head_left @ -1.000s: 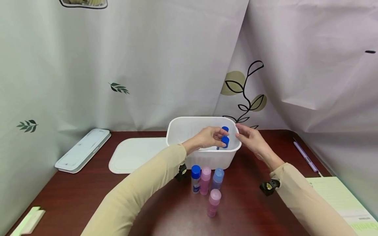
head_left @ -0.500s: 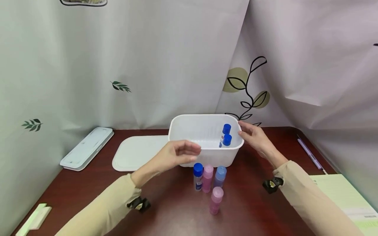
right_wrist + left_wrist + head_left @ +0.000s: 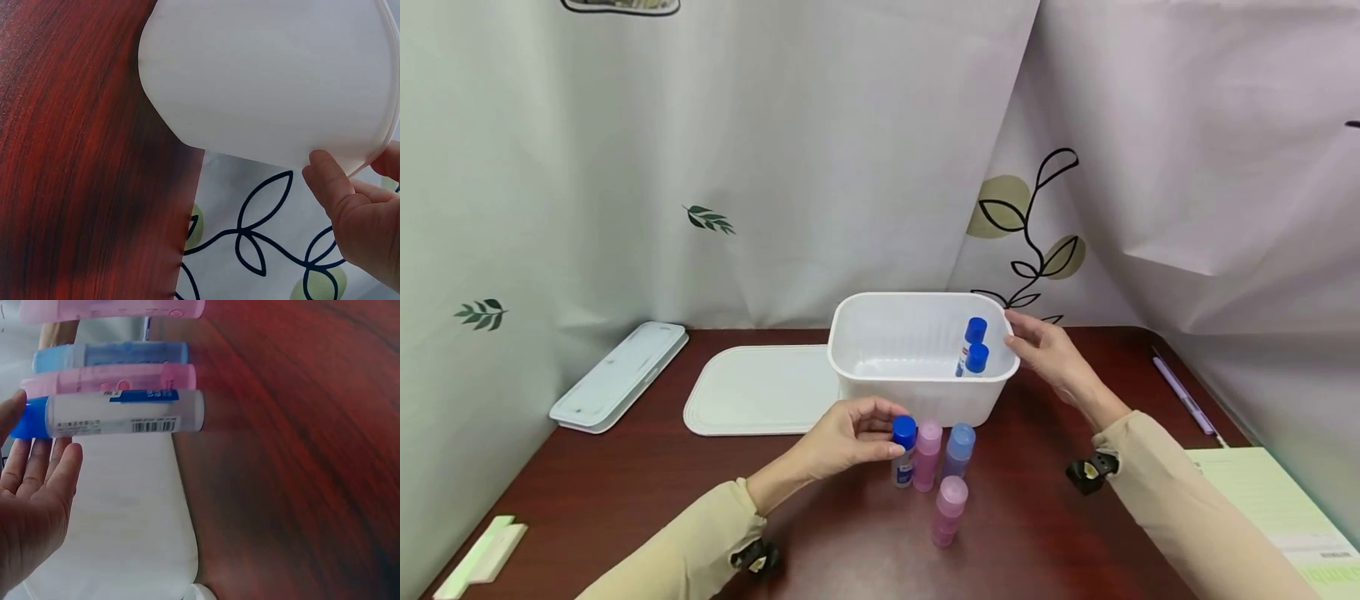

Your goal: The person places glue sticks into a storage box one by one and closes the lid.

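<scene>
My left hand pinches the blue cap of a clear-bodied glue stick, thumb on one side and fingers on the other. The stick stands upright on the table. Right beside it are a pink glue stick and a light blue one, with another pink glue stick nearer the front. Behind them stands a white plastic bin. Two blue-capped glue sticks lean inside its right end. My right hand holds the bin's right rim between thumb and fingers.
Left of the bin, a white lid lies flat. A pale pencil case is at the back left, light green and white pieces at the front left. On the right are a purple pen and a green notepad.
My left hand has come out of the bin, leaving the second blue-capped glue stick inside, and moved down to the blue-capped one on the table. My right hand stays at the rim.
</scene>
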{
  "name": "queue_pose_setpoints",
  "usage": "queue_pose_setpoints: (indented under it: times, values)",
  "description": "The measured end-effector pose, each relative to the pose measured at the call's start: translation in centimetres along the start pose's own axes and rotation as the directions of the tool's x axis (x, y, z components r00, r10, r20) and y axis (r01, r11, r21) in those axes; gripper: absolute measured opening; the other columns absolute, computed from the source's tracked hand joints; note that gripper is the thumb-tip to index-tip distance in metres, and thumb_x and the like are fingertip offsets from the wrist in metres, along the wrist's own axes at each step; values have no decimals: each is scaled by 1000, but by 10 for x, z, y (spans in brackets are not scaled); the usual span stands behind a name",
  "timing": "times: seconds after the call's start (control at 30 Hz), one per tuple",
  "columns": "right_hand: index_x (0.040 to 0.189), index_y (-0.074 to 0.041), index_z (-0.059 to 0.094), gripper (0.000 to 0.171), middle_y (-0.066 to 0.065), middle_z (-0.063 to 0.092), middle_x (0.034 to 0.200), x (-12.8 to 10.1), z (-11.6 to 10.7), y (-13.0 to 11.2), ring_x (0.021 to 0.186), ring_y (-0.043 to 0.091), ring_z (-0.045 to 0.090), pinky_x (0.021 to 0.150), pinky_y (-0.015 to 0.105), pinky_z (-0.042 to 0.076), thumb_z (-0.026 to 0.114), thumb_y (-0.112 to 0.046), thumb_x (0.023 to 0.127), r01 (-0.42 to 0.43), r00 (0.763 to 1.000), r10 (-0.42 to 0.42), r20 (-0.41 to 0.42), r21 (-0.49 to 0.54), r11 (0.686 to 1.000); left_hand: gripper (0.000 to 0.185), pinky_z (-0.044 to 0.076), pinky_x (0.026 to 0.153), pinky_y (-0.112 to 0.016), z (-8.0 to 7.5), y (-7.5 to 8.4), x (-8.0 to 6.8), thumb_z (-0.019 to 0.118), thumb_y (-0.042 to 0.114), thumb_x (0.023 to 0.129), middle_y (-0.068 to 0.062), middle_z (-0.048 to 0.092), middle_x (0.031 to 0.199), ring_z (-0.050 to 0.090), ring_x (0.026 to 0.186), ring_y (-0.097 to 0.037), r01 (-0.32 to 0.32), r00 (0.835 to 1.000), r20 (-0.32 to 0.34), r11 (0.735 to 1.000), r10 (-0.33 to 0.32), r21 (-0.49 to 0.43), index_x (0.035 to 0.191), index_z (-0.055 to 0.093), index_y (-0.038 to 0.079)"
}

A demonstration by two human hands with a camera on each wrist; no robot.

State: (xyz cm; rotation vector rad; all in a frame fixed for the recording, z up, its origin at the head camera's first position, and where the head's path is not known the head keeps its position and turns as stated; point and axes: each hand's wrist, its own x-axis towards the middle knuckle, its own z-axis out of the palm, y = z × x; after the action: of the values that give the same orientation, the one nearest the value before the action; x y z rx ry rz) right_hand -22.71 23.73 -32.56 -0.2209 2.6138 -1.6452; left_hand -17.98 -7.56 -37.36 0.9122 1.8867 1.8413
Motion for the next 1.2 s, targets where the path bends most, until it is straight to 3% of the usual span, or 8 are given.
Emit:
queue_pose_setpoints:
  times: [0.1, 0.3, 0.47, 0.6, 0.7, 0.9, 1.07, 1.2]
  values:
    - [147, 1, 25, 55, 30, 40, 140, 0, 0, 0, 122, 42, 48, 94, 43, 45, 49, -11, 98, 0, 1000, 0, -5, -3, 1000, 44, 54, 85, -26, 2, -2, 0, 73, 6, 81, -18, 65, 103, 63, 93, -9, -30, 999, -26, 999, 31, 39, 114, 53, -14]
    - [147, 0, 25, 56, 29, 39, 140, 0, 0, 0, 122, 42, 48, 94, 44, 45, 49, -13, 98, -5, 1000, 5, -3, -17, 1000, 35, 54, 81, -25, -1, 9, 0, 72, 3, 81, -22, 66, 100, 62, 89, -10, -2, 995, -94, 991, 15, 136, 112, 59, -7]
    - [146, 2, 25, 55, 30, 39, 140, 0, -2, -1, 122, 42, 48, 94, 42, 45, 49, -11, 98, 16, 1000, -16, -4, -4, 1000, 36, 55, 77, -27, -21, 47, 12, 70, 5, 83, -9, 67, 97, 63, 87, -14, 15, 984, -179, 992, 8, 128, 117, 60, -2]
    - [145, 5, 25, 55, 32, 38, 140, 0, -4, 0, 123, 42, 46, 94, 41, 45, 48, -10, 98, 37, 999, -37, 1, 19, 999, 37, 56, 82, -32, -38, 84, 34, 66, 4, 86, -6, 64, 100, 63, 88, -14, -21, 965, -259, 997, 39, 72, 122, 57, -1]
    - [145, 5, 25, 55, 32, 39, 140, -2, -3, 0, 122, 42, 47, 94, 42, 45, 49, -10, 98, 40, 999, -40, -1, 12, 999, 37, 55, 84, -34, -46, 98, 57, 63, 4, 89, -6, 61, 102, 61, 90, -13, -46, 950, -306, 996, 68, 78, 125, 55, 0]
    - [145, 4, 26, 55, 31, 40, 139, -3, -1, 3, 121, 42, 49, 94, 43, 45, 49, -11, 98, 27, 1000, -27, -13, -15, 1000, 35, 55, 81, -27, -42, 69, 103, 65, 2, 87, -9, 62, 99, 60, 84, -10, -28, 930, -361, 991, 73, 129, 120, 56, -3]
    - [145, 4, 27, 55, 31, 41, 138, -2, 2, 3, 120, 42, 49, 94, 44, 46, 50, -11, 98, 27, 1000, -27, -8, -14, 1000, 33, 53, 79, -23, -35, 35, 123, 68, 2, 84, -16, 63, 104, 61, 88, -16, 115, 909, -415, 979, -36, 167, 114, 57, -4]
    - [145, 3, 27, 55, 31, 41, 139, -1, 1, 1, 121, 42, 49, 94, 43, 46, 50, -12, 98, 28, 1000, -28, -8, -15, 1000, 34, 54, 84, -28, -32, 26, 136, 70, 4, 83, -17, 62, 109, 61, 98, -24, 205, 905, -413, 955, -102, 216, 114, 56, -2]
